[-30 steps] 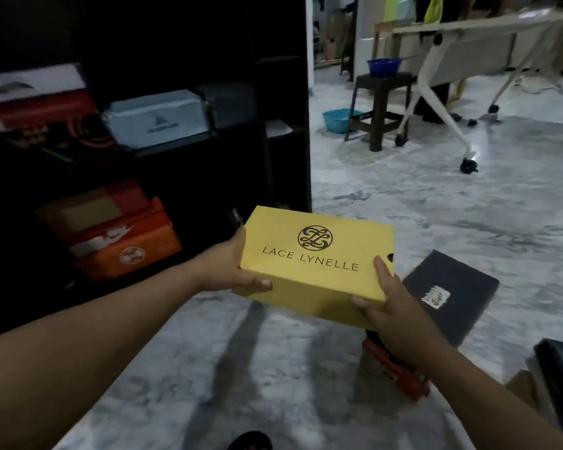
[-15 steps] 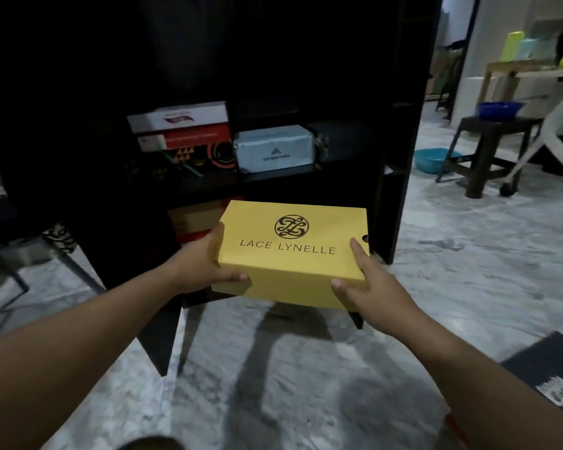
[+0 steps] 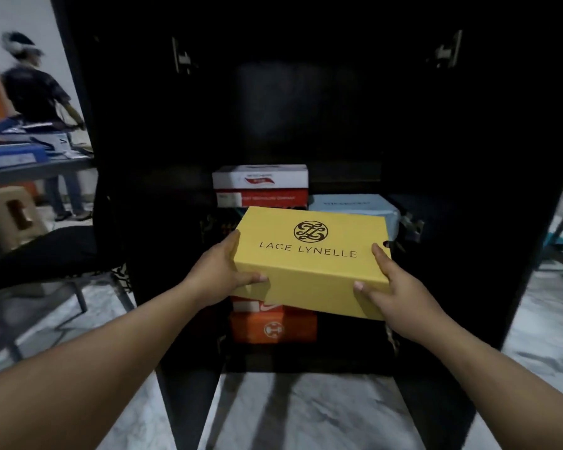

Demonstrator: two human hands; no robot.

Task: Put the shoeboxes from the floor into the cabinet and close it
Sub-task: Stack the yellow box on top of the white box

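I hold a yellow shoebox (image 3: pixel 309 258) marked LACE LYNELLE level in front of the open black cabinet (image 3: pixel 306 108). My left hand (image 3: pixel 220 272) grips its left end, thumb along the near edge. My right hand (image 3: pixel 394 290) grips its right end. On the middle shelf behind it stand a white and red box (image 3: pixel 260 185) and a pale blue box (image 3: pixel 355 206). Below, an orange box (image 3: pixel 273 328) sits on the lower shelf, partly hidden by the yellow box.
Both cabinet doors (image 3: pixel 163 287) stand open toward me on either side. A dark chair (image 3: pixel 39 254) and a table (image 3: pixel 30 167) with boxes are at the left, where a person (image 3: pixel 36 92) stands. Marble floor (image 3: pixel 290 414) lies between the doors.
My view has swung left to face the cabinet squarely, and the yellow box has come closer to the shelves. Both hands keep the same hold.
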